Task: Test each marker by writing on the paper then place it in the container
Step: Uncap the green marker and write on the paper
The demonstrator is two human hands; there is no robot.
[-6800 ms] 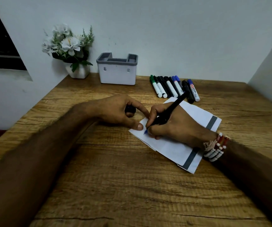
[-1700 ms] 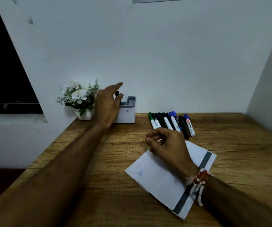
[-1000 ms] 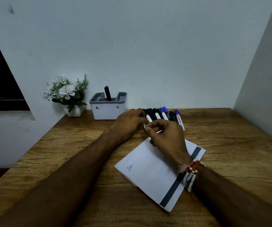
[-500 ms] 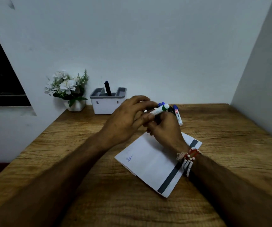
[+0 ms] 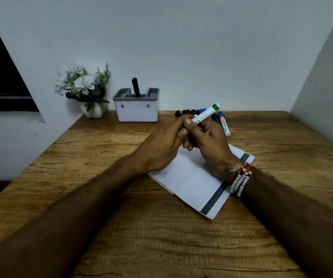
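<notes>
Both hands share the grip on a green-ended marker (image 5: 206,113): the right hand (image 5: 207,145) closes around its white barrel while the left hand (image 5: 161,146) pinches its near end, above the paper (image 5: 193,183) on the wooden worktop (image 5: 161,237). Farther back lies a row of markers (image 5: 193,112). Beyond, one dark marker (image 5: 135,87) stands in the container (image 5: 136,109), beside a flower pot (image 5: 94,109).
</notes>
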